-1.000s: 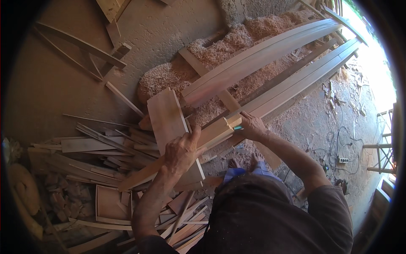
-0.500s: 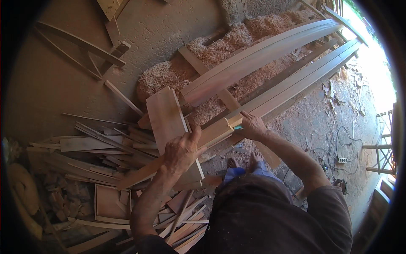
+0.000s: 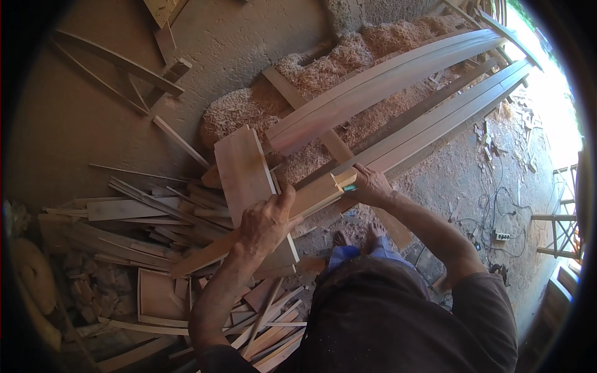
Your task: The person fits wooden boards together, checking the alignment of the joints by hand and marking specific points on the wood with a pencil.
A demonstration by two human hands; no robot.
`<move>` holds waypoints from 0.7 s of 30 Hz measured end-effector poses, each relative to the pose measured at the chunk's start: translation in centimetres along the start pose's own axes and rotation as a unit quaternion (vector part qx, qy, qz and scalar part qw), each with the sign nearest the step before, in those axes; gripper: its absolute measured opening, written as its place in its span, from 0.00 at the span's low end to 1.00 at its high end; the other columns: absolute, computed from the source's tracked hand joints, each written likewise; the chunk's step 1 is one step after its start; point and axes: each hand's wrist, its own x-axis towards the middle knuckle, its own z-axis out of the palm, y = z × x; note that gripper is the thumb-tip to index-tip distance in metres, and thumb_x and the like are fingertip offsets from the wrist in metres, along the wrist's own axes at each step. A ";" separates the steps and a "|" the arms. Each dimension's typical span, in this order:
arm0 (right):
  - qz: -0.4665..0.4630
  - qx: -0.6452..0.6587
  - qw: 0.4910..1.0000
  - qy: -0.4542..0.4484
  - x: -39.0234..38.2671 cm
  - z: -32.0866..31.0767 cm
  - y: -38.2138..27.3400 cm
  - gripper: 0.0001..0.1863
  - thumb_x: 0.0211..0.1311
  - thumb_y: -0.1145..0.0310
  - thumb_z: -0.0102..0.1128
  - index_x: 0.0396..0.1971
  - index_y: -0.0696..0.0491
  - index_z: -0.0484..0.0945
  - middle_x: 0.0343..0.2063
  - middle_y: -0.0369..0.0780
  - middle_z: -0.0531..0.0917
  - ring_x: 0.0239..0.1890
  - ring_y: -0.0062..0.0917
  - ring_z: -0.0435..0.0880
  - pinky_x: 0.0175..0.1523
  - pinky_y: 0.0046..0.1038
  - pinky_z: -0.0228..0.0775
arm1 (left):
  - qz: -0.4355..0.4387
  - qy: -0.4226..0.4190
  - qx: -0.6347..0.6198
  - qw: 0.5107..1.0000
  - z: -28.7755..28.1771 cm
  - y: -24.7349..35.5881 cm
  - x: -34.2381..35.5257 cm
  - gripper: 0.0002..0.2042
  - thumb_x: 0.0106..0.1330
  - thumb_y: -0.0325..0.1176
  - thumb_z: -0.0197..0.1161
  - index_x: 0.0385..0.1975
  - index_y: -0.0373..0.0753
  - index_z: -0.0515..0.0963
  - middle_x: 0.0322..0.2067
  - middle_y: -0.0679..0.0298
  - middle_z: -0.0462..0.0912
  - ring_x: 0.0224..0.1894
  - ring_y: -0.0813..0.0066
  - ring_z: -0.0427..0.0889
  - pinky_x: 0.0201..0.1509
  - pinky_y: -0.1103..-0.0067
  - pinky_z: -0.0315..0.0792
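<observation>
A long wooden board slants across in front of me, its right end cut with a notch or step. My left hand is closed over its middle, thumb along the upper face. At the notched end is my right hand, fingers curled. A small green thing pokes out of that hand against the board's end; its kind is hard to make out. Just beyond my left hand, a wide pale panel stretches away under the board's far side.
Long planks rest on wooden cross-supports at the upper right. Wood shavings are heaped behind them. Offcuts and strips are piled at the left. A power strip with cables lies on the floor at the right.
</observation>
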 end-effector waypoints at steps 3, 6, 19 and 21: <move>0.001 0.005 1.000 0.005 0.0 0.2 0.0 0.31 0.53 0.51 0.77 0.50 0.53 0.73 0.42 0.44 0.77 0.47 0.43 0.83 0.48 0.42 0.78 | 0.003 0.001 0.001 1.000 -0.2 0.1 0.1 0.37 0.53 0.45 0.81 0.57 0.38 0.66 0.31 0.58 0.84 0.31 0.58 0.89 0.34 0.67 0.84; -0.001 0.000 1.000 0.004 0.0 0.3 0.2 0.30 0.53 0.51 0.77 0.48 0.53 0.73 0.42 0.44 0.77 0.46 0.42 0.83 0.48 0.42 0.78 | -0.007 -0.006 0.002 1.000 0.0 0.1 0.1 0.36 0.53 0.45 0.81 0.55 0.38 0.66 0.31 0.57 0.85 0.31 0.57 0.89 0.34 0.67 0.84; -0.016 -0.023 1.000 0.010 -0.1 0.8 0.9 0.30 0.54 0.49 0.76 0.44 0.55 0.71 0.39 0.45 0.76 0.40 0.42 0.84 0.40 0.42 0.78 | -0.008 -0.011 -0.016 1.000 0.3 -0.2 0.1 0.35 0.55 0.45 0.80 0.56 0.37 0.67 0.32 0.54 0.84 0.32 0.54 0.88 0.35 0.65 0.83; -0.012 -0.025 1.000 0.008 -0.1 0.8 0.7 0.30 0.55 0.49 0.75 0.44 0.55 0.71 0.39 0.45 0.76 0.39 0.42 0.84 0.39 0.42 0.78 | -0.026 -0.035 -0.029 0.999 0.4 -0.2 -0.1 0.38 0.55 0.45 0.80 0.60 0.35 0.66 0.35 0.52 0.84 0.35 0.51 0.88 0.39 0.62 0.83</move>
